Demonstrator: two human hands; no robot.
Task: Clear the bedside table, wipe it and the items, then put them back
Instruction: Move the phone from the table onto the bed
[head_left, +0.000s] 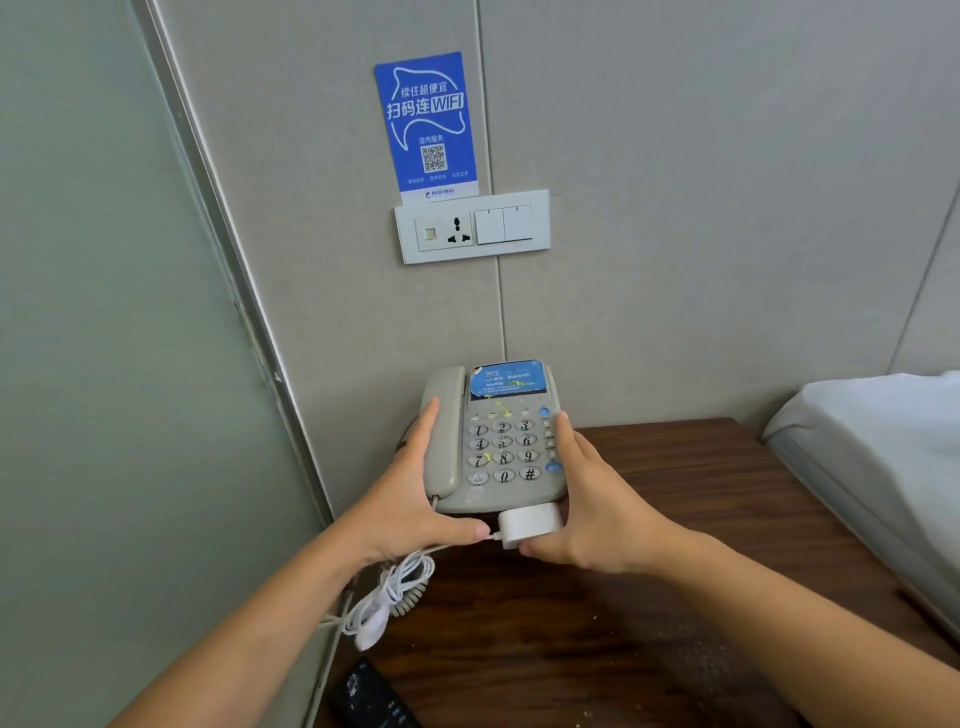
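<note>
A grey-beige telephone (493, 447) — handset on its left, round numbered keys, a blue card above them — is held at the back of the dark wooden desk (675, 545) against the wall. The left hand (415, 499) grips its handset side and the right hand (587, 504) its other side, thumb under a white charger (530, 526) at the front edge.

Head view, downward, near table (675, 519)

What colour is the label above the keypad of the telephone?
Blue, with small pale print; the head view shows this label on the grey telephone.
</note>
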